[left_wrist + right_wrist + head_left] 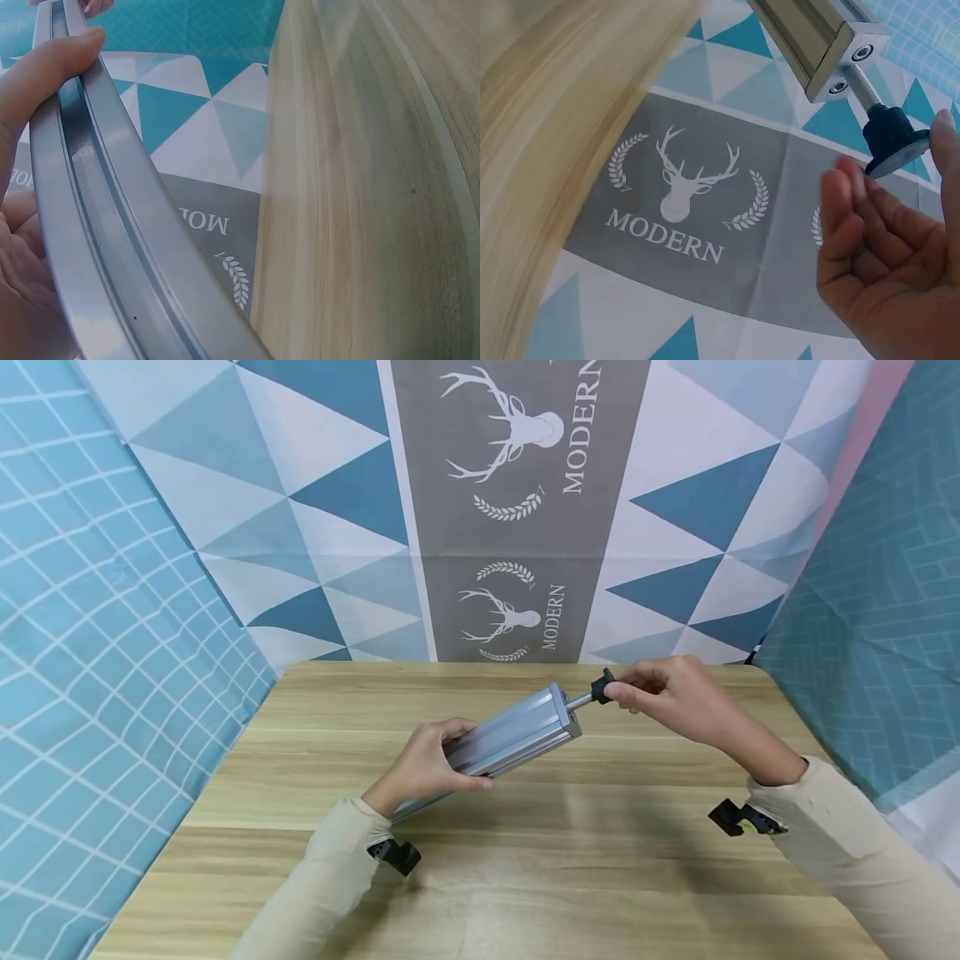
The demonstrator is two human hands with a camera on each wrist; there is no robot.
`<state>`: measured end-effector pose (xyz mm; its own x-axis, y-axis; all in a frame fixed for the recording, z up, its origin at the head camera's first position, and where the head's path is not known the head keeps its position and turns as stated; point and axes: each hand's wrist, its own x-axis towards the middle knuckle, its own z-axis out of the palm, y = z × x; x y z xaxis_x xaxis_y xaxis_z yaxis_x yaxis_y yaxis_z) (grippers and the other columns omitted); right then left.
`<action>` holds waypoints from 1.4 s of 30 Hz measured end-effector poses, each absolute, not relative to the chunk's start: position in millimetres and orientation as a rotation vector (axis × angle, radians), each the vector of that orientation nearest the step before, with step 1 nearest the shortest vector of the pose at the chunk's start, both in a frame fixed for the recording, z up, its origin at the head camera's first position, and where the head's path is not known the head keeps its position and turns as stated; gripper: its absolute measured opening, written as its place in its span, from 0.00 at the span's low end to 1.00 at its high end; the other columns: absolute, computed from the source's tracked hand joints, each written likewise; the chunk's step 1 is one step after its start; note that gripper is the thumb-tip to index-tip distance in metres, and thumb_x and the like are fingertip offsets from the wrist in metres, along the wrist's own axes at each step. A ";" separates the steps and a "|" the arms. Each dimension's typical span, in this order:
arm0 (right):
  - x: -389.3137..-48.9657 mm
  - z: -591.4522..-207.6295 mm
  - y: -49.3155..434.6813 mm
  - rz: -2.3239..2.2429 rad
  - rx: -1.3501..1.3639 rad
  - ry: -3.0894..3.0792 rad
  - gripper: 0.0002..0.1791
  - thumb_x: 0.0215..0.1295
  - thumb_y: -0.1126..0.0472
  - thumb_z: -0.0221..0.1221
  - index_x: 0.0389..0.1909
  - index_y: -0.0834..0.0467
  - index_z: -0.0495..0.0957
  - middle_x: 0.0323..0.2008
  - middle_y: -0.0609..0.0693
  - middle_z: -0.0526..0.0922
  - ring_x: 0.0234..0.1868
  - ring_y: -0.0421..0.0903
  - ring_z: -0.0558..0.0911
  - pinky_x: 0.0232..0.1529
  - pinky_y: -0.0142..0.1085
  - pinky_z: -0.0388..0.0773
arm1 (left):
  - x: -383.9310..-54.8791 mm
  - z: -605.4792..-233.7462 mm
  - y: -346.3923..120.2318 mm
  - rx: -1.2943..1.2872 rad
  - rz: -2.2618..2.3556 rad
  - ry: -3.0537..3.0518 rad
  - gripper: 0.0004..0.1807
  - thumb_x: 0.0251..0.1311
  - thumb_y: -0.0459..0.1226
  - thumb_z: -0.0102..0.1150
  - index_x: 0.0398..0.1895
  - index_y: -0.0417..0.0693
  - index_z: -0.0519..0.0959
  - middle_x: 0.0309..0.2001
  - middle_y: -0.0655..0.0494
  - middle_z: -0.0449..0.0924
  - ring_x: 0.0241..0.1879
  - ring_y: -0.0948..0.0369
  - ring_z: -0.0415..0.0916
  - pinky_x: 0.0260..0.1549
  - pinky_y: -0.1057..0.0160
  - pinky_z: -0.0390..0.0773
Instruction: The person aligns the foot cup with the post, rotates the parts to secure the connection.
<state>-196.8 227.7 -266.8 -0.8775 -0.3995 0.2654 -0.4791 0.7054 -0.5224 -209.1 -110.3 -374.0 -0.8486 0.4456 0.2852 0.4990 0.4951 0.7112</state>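
Observation:
A silver aluminium profile (510, 731) with grooves along its sides slants up to the right above the table. My left hand (431, 760) grips it around its lower part, the thumb lying along one face in the left wrist view. From the profile's end plate (861, 52), which carries two socket screws, a threaded rod (863, 86) sticks out. At the rod's tip sits a black levelling foot (892, 139) with a flat round base. My right hand (671, 697) pinches this foot at its base between thumb and fingers.
Below both hands lies a wood-grain table (570, 860). A patterned cloth backdrop (517, 510) with deer heads stands behind it, and blue tiled-pattern sheets (97, 635) hang at the sides. Each sleeve has a black mount (393, 855) at the wrist.

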 end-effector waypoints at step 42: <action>-196.0 -258.3 233.5 0.667 1.164 -2.684 0.38 0.52 0.64 0.70 0.66 0.54 0.68 0.55 0.52 0.79 0.46 0.45 0.83 0.43 0.45 0.79 | -209.0 -373.8 -114.7 -0.832 -1.341 -2.671 0.38 0.31 0.46 0.81 0.52 0.45 0.80 0.46 0.55 0.83 0.41 0.62 0.78 0.42 0.62 0.76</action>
<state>-196.0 233.5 -258.3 -0.6905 -0.6594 0.2973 -0.7219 0.6021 -0.3411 -209.0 -114.7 -373.8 -0.8553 0.4446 0.2659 0.4789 0.4827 0.7333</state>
